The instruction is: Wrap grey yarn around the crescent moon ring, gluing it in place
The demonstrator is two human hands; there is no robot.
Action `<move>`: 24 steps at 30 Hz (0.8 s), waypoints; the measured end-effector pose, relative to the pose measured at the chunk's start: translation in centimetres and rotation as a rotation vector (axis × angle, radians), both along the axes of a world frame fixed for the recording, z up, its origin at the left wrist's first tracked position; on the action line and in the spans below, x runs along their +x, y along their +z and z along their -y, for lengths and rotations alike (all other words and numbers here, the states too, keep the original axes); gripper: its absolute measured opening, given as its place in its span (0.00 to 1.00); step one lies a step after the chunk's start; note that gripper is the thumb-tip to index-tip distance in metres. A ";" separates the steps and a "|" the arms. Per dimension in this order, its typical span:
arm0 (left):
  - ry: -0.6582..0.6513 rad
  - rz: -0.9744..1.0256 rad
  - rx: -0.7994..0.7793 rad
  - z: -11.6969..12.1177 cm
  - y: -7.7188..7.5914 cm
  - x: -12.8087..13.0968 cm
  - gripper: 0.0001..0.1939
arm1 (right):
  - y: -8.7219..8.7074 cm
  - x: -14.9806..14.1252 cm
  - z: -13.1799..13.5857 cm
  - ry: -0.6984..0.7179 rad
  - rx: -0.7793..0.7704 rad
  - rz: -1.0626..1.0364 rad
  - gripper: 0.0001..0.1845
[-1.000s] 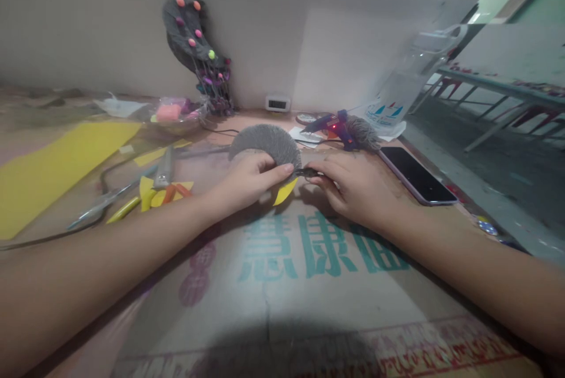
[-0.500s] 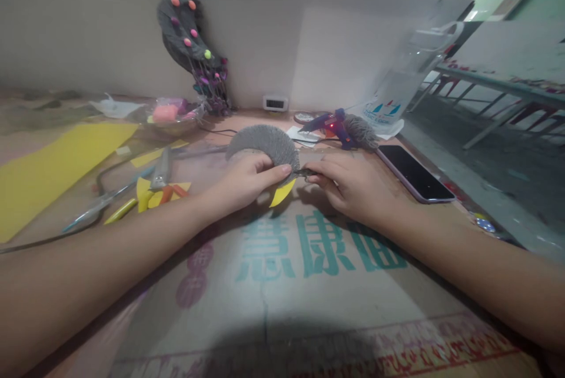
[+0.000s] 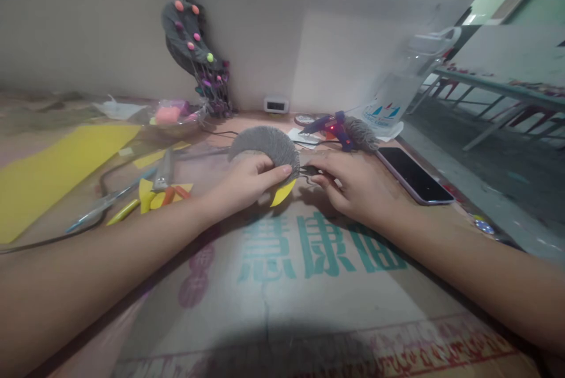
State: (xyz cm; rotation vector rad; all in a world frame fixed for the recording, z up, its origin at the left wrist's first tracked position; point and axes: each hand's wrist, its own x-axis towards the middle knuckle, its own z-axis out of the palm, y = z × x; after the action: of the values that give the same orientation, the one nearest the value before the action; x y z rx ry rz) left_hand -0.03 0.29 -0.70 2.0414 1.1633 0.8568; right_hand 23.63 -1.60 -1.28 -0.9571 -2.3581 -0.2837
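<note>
Brown cardboard printed with green characters [image 3: 176, 331] spreads across the near part of the work surface. Over its far part, mid-scene, is a crescent wrapped in grey yarn [image 3: 262, 141], a curved yellow piece [image 3: 282, 192] showing at its near edge. The left hand [image 3: 251, 181] grips the crescent, thumb on top; the right hand [image 3: 353, 183], fingers nearly closed, pinches a small dark pointed object [image 3: 310, 171] just right of it, too blurred to identify. Farther right lie a black-screened phone [image 3: 415, 175] and, beyond, a blue glue gun [image 3: 342, 131]; far left, a yellow sheet [image 3: 57, 172].
</note>
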 end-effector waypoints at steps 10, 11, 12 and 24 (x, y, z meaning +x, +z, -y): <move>0.002 -0.012 -0.026 0.1 0.1 0.0 0.24 | -0.1 -0.2 0.1 0.036 0.059 0.012 0.15; 0.001 -0.011 -0.029 0.1 0.0 0.0 0.25 | -0.2 -0.2 0.1 0.038 0.059 0.012 0.15; 0.002 -0.009 -0.034 0.1 0.0 0.0 0.25 | -0.2 -0.3 0.1 0.035 0.055 0.012 0.15; 0.186 -0.010 0.061 -0.4 -0.3 0.0 0.25 | 1.0 -0.2 1.0 0.064 -0.046 -0.047 0.15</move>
State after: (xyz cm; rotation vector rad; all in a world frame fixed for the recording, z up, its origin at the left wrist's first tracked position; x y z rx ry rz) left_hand -0.02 0.71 -0.95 2.0102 1.3642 0.9829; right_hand 23.43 -2.58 -0.25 -0.8982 -2.3562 -0.1810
